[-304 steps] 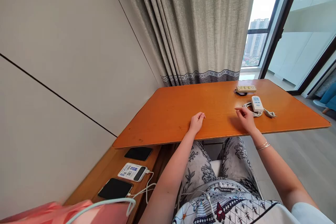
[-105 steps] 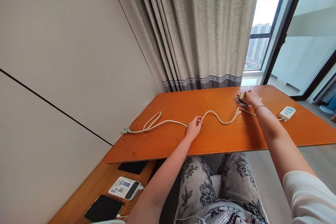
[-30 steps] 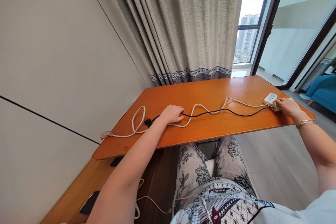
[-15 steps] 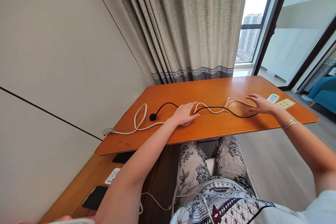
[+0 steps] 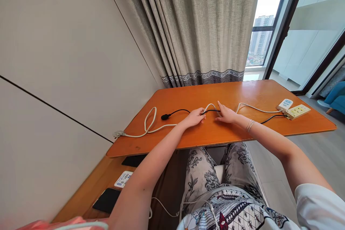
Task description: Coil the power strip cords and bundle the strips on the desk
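Both my arms reach forward over the table [image 5: 237, 90], forearms low, wrists near the front edge. My left hand [image 5: 194, 118] lies palm down at the middle of the table, fingers curled together with the tips on the black cord [image 5: 176, 111]; whether they pinch it or only press it, I cannot tell. My right hand [image 5: 227, 114] sits just beside it, also palm down, fingers loosely together and stretched toward the left hand, tips at the spot where the black cord and the white cord [image 5: 151, 128] cross. I cannot tell if it grips either one. 2 bangles [image 5: 250, 125] ring that wrist.

The black cord ends in a plug [image 5: 165, 116] to my left and runs right, passing under my right arm, to the yellow strip [image 5: 297, 111] near the table's right edge. The white cord loops at the left, its plug [image 5: 118, 134] at the table's left corner, and leads right to the white strip [image 5: 285, 104], which touches the yellow one.

A curtain [image 5: 205, 28] hangs behind. Below the table on my left, a shelf [image 5: 88, 194] holds 2 phones [image 5: 107, 200].
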Motion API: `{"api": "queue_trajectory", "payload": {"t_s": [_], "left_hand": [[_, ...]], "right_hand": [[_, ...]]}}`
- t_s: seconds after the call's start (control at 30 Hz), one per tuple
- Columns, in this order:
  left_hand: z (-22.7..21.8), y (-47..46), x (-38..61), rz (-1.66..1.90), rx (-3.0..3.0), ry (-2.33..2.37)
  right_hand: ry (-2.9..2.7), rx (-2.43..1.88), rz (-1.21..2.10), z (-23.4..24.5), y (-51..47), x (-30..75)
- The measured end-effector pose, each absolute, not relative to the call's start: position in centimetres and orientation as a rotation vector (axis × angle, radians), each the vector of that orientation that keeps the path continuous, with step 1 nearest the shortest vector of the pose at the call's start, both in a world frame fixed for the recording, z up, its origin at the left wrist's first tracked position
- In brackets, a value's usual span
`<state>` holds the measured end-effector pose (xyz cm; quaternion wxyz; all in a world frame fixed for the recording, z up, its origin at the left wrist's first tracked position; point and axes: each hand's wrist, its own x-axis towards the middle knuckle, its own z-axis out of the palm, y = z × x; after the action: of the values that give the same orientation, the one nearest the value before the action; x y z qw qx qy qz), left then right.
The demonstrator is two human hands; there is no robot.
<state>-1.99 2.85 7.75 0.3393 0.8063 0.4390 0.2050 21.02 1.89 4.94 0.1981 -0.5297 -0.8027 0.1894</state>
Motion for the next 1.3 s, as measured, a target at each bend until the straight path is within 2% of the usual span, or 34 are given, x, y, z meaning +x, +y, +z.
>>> {"api": "queue_trajectory", "payload": {"t_s": [0.13, 0.27, 0.43, 0.6, 0.87, 1.0, 1.3], "left_hand": [[10.7, 1.7, -1.8, 0.732, 1.939, 0.991], [13.4, 0.8, -1.9, 0.904, 1.970, 1.041], [15.5, 1.1, -2.6, 1.089, 2.039, 1.109], [16.1, 1.9, -2.6, 1.139, 1.947, 0.969], [15.7, 3.6, -1.6, 1.180, 1.919, 0.791], [14.6, 4.4, -0.8, 1.078, 1.920, 0.815], [13.7, 3.5, 1.7, 1.044, 1.644, 0.639]], "right_hand": [[-2.136, -1.388, 0.875, 5.3, 3.1, 21.1], [-2.030, -1.202, 1.177, 8.4, 2.8, 22.5], [-2.025, -1.113, 1.188, 15.3, 2.1, 24.5], [-1.990, -0.967, 1.284, 22.4, 1.2, 25.2], [-1.724, -0.848, 1.020, 31.4, -1.0, 22.7], [-1.564, -0.818, 0.913, 34.7, -2.0, 21.1], [-1.452, -0.628, 0.768, 38.2, -3.9, 16.8]]}}
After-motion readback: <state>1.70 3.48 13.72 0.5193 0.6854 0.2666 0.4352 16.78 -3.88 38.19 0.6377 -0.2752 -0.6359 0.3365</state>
